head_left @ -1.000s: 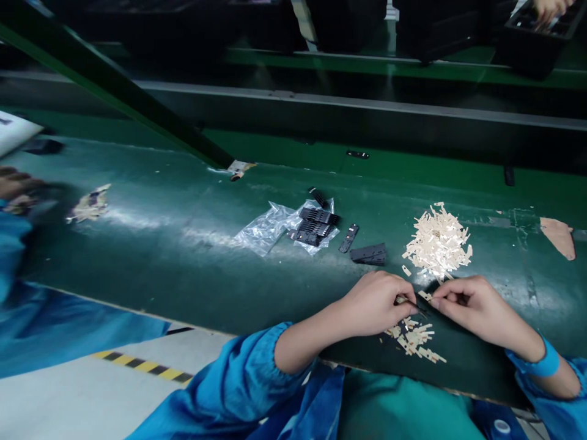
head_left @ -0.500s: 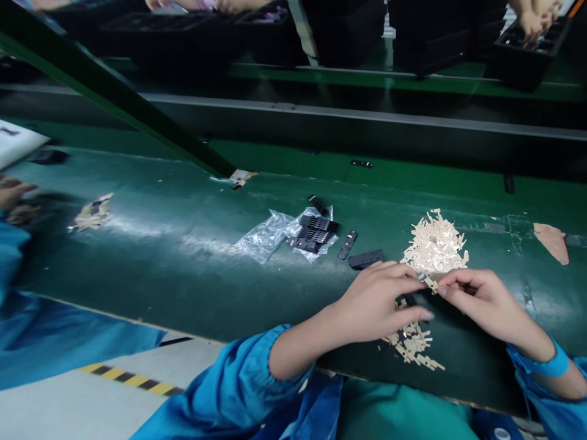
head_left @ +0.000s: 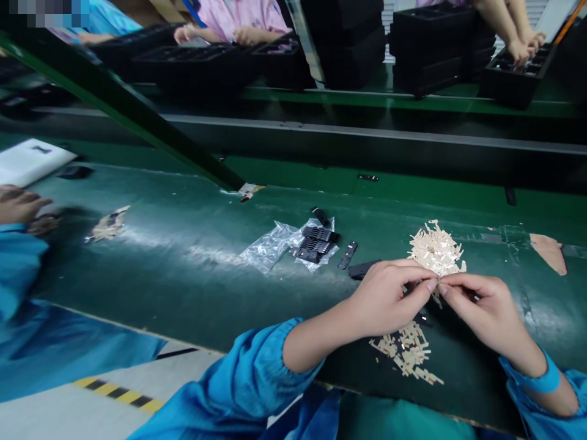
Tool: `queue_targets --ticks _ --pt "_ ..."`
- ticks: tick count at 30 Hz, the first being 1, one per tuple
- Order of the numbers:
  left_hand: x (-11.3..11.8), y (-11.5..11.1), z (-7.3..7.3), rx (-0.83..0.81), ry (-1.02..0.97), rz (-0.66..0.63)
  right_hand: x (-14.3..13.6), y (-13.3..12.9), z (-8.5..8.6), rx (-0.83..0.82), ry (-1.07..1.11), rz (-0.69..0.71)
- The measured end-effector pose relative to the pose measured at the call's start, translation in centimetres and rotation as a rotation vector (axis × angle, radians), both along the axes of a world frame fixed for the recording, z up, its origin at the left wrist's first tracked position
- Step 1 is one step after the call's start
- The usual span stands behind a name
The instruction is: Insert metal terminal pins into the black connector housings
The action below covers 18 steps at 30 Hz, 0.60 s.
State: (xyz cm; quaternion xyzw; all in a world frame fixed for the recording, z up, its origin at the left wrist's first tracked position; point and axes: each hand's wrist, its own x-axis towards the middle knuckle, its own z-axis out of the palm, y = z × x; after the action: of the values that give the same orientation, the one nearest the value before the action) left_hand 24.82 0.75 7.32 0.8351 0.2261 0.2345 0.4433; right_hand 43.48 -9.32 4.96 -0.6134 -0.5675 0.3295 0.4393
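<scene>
Nearest the table edge: a loose scatter of small, flat, cream-coloured strips [head_left: 415, 354], lying on the green tabletop [head_left: 192, 311] in front of the wearer. Just beyond it, both bare hands. Left hand [head_left: 394, 299]: thumb and index finger pinched, the tips meeting those of the other hand. Right hand [head_left: 481, 311]: likewise pinched, palm half curled, blue band [head_left: 548, 374] at the wrist. Between the joined fingertips, a tiny flat piece [head_left: 439, 281], almost wholly covered; its shape cannot be told.

Directly behind the fingertips: a larger heap of cream-coloured flat strips [head_left: 433, 247]. Left of the heap: a flat black plastic part [head_left: 362, 269], partly behind the left hand; then a single narrow black part [head_left: 347, 255], lying apart; then stacked black slotted parts [head_left: 316, 241] on crumpled clear plastic film [head_left: 268, 247]. Well right of the heap, a brown tapered scrap [head_left: 549, 252].

Far left: a co-worker's hand [head_left: 18, 205], near a small cream pile [head_left: 109, 226]. Across the bench: stacked black trays [head_left: 428, 52], other workers' hands [head_left: 523, 52] over an open black tray [head_left: 509, 79].
</scene>
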Motion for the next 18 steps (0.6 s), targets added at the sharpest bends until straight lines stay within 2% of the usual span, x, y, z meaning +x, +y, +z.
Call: queue_targets --ticks 8,10,13,16,18 --pt "0.1 0.0 -0.8 0.291 0.098 -0.019 0.3 0.0 -0.5 0.127 -0.226 -0.008" --pt "0.3 0.4 -1.4 0.336 0.129 -0.023 0.4 0.0 -0.5 0.119 -0.230 0.007" --pt "0.9 1.1 -2.7 0.398 0.235 0.051 0.5 -0.2 -0.5 0.084 -0.202 0.023" --pt "1.5 1.6 -3.5 0.390 0.306 0.115 0.7 -0.3 -0.6 0.038 -0.148 0.025" --pt "1.6 1.8 -3.4 0.261 0.265 0.062 0.9 -0.2 -0.7 -0.003 -0.114 0.034"
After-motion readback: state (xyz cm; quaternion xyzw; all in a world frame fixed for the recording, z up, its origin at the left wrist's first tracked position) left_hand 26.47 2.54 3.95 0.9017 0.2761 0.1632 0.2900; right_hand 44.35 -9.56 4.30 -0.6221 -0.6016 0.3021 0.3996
